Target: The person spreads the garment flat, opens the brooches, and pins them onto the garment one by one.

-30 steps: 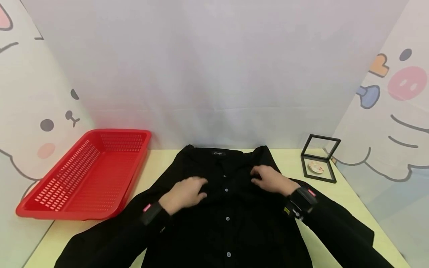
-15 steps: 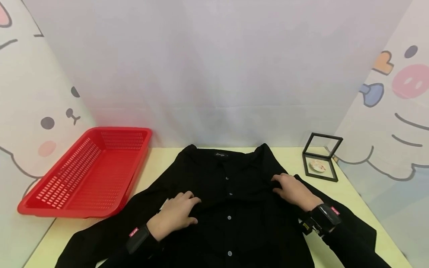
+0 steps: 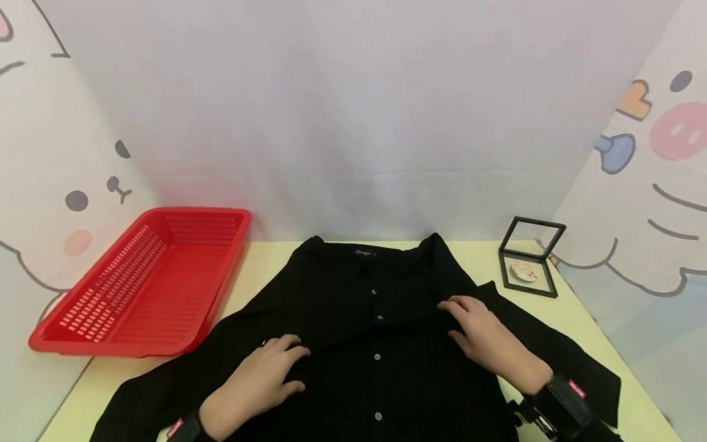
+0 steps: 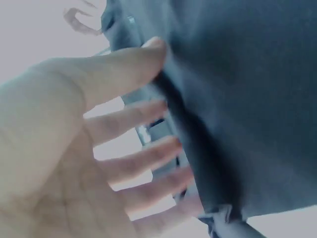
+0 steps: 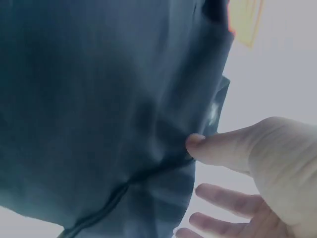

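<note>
A black button-up shirt (image 3: 342,307) lies spread face up, its collar (image 3: 370,245) at the far side and light buttons running down the middle. My left hand (image 3: 254,380) rests at the shirt's left side, fingers spread. In the left wrist view its thumb (image 4: 129,69) touches the cloth beside a dark fold. At the opposite side, near the right sleeve (image 3: 558,344), my right hand (image 3: 491,337) touches the shirt with fingers loosely bent. The right wrist view has its thumb tip (image 5: 195,141) against the fabric and the other fingers apart from the thumb. A slanting crease crosses the chest between both hands.
A red perforated plastic basket (image 3: 166,288) stands to the left on the pale yellow table (image 3: 265,264). At the back right, a black-framed clear case (image 3: 527,267) stands with its lid raised, a small round patterned item inside. Cartoon-printed curtains (image 3: 359,123) enclose the table.
Both hands have moved apart and toward me, from near the upper buttons to the shirt's sides. A crease across the chest has become plainer.
</note>
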{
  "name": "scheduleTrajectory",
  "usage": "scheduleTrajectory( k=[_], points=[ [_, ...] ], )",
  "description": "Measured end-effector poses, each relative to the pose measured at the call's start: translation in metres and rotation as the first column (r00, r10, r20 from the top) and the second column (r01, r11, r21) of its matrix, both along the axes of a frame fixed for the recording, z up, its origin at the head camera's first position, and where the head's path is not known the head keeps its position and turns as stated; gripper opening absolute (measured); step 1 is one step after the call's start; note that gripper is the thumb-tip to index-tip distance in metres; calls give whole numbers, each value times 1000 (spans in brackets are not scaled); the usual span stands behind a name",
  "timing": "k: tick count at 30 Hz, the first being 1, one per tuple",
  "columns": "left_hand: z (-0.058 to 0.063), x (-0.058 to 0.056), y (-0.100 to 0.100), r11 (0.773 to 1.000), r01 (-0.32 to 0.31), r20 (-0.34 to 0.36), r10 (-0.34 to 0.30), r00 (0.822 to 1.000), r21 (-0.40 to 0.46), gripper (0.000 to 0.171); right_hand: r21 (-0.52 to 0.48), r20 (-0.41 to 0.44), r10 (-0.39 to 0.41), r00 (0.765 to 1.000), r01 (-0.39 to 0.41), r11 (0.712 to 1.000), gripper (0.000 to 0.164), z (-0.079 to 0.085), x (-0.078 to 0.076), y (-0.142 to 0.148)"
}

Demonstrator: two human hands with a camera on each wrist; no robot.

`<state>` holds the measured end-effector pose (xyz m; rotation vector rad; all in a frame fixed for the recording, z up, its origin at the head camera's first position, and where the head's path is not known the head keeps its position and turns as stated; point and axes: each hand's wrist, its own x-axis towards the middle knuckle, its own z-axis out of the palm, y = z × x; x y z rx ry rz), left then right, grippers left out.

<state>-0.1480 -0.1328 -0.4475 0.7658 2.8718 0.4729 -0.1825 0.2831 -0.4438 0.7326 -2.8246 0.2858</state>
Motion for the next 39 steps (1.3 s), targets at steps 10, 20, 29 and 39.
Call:
scheduleTrajectory(
  k=[10, 20, 29, 39],
  points=[
    [5, 14, -4, 993, 42, 164, -59, 985, 106, 25, -137, 450, 148, 881, -96, 986, 17, -1, 27, -10],
    [-16, 21, 1, 999, 49, -30, -48, 998, 13, 27, -122, 443, 128, 887, -82, 989, 22, -25, 39, -20],
    [-4, 26, -3, 993, 95, 290, -112, 950, 71, 30, -138, 595, 171, 785, -110, 984, 28, -16, 47, -15],
    [8, 12, -14, 962, 155, 423, -240, 874, 225, 20, -268, 626, 255, 737, -103, 958, 20, -14, 38, -10]
  ],
)
